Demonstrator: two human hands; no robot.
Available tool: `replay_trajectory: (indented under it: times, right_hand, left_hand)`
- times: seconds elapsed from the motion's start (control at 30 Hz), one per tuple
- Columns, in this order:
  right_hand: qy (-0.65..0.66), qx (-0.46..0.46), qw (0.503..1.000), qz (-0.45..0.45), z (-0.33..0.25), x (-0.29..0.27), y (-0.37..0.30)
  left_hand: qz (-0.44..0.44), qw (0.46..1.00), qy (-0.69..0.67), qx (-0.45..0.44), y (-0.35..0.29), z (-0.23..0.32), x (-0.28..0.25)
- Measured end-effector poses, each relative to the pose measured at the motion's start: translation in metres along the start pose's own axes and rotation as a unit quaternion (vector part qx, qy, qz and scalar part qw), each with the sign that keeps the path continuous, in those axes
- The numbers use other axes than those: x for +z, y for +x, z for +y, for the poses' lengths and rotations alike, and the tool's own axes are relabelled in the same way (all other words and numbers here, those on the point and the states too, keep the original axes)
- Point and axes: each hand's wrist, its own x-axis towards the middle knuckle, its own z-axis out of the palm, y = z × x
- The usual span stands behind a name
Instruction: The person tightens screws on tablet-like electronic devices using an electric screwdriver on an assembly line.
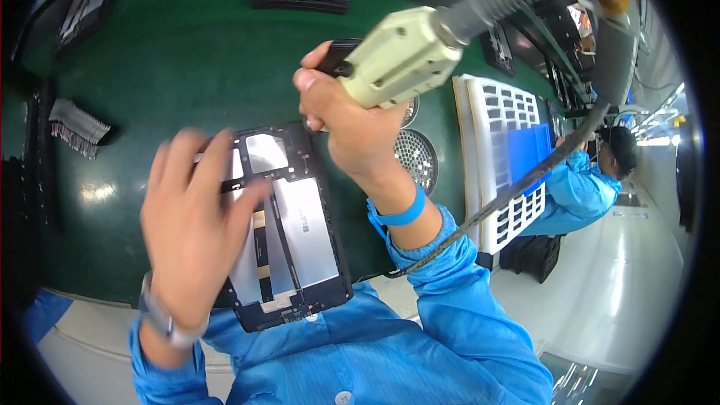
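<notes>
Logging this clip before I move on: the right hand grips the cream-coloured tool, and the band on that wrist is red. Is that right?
Not quite: the head view shows the band is blue, not red. The right hand does grip the cream-coloured tool.

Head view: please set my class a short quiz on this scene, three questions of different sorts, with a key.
1. Which hand grips the cream tool?
2. True or false: a blue band circles the right wrist.
3. Where do the round dishes stand relative to the tablet panel?
A) To its left
B) To its right
C) On top of it

Key:
1. The right hand
2. True
3. B
</notes>
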Motion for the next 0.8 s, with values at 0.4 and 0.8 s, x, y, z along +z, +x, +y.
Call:
replay_trajectory:
  times: [0.4,0.8]
  right_hand:
    - [-0.05,-0.102,0.991,0.067,-0.04,-0.08,0.037]
    - [-0.048,-0.058,0.99,0.119,-0.02,-0.112,0.035]
  left_hand:
    - [-0.084,0.749,-0.524,-0.397,-0.095,0.01,-0.035]
    - [0.138,0.77,-0.537,-0.316,0.088,-0.177,-0.043]
